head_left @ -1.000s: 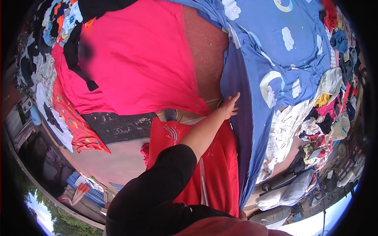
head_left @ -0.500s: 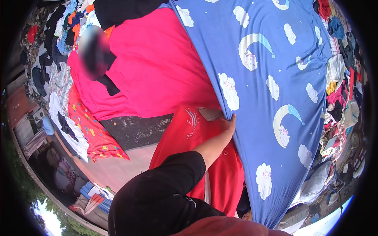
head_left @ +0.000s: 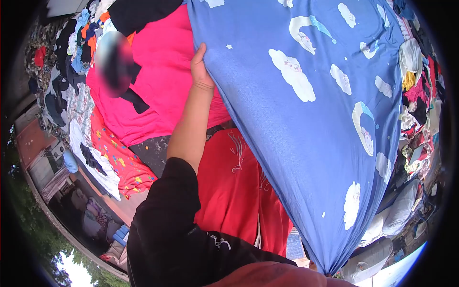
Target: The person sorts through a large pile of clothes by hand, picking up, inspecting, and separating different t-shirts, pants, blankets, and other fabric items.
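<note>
A large blue bedsheet [head_left: 267, 124], printed with white clouds and crescent moons, is stretched up and across the right half of the view. My left hand [head_left: 201, 69] is closed on its left edge at the upper middle; the thumb side shows and the other fingers are hidden by the cloth. Low down, the sheet narrows into a bunched corner. There my right hand [head_left: 313, 266] shows only in a sliver beside the gathered folds, closed on them. Behind the sheet hangs red cloth [head_left: 222, 191] with pale line embroidery.
A bright pink cloth [head_left: 160, 71] lies spread at the upper left, with black cloth [head_left: 143, 13] above it. Red patterned fabric [head_left: 119, 158] and heaped clothes [head_left: 62, 91] are at the left. More piled textiles [head_left: 420, 110] and plastic-wrapped bundles [head_left: 404, 210] line the right side.
My left hand has moved up and to the left along with the sheet's edge, which now covers more of the pink and red cloths. My right hand stays low at the gathered corner.
</note>
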Motion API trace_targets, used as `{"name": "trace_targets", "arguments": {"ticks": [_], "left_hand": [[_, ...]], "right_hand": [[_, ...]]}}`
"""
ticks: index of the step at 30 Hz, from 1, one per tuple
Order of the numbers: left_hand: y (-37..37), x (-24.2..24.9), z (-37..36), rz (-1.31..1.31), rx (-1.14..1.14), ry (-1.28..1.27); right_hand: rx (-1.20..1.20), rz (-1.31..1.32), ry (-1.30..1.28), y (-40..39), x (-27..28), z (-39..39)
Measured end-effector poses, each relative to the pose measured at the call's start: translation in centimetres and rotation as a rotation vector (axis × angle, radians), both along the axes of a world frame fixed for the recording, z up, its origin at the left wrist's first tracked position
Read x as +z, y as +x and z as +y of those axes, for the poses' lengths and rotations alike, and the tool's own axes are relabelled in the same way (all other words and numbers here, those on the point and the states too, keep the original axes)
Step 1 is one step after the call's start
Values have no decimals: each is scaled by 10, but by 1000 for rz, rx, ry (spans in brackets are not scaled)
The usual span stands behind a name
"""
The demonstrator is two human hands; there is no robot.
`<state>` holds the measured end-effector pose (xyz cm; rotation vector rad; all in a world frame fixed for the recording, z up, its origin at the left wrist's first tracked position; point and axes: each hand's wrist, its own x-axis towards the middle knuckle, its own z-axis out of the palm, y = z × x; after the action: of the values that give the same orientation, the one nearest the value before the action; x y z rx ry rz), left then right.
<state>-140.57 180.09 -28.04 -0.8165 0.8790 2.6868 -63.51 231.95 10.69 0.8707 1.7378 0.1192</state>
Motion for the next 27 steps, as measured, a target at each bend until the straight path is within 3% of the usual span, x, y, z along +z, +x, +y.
{"name": "trace_targets", "arguments": {"ticks": [3, 4, 5, 7, 9, 11, 12, 15, 19, 27], "left_hand": [[39, -6, -45, -192, -83, -281], [59, -38, -72, -221, -131, -411], [83, -50, -84, -230, -163, -551], [126, -81, -113, -441, -230, -723], [163, -140, -152, -511, -169, -965], [184, -169, -177, -556, -264, -1159], [192, -181, -184, -573, -318, -1252], [201, -205, -212, -761, -480, -1387], [211, -248, -243, -776, -516, -1571], [179, -196, -197, -990, -765, -1447]], "right_hand": [[156, -15, -7, 31, 3, 34], [171, -41, -1, 44, -2, 35], [62, -199, -41, 60, -20, 40], [141, 344, 252, 0, -45, 2], [163, 399, 247, 3, -60, -11], [87, -37, -43, 54, -69, 4], [12, -34, -8, 70, -75, 3], [52, 68, -20, 91, -87, -6], [25, 93, -34, 85, -96, -25], [-74, 125, -59, 103, -110, -40]]}}
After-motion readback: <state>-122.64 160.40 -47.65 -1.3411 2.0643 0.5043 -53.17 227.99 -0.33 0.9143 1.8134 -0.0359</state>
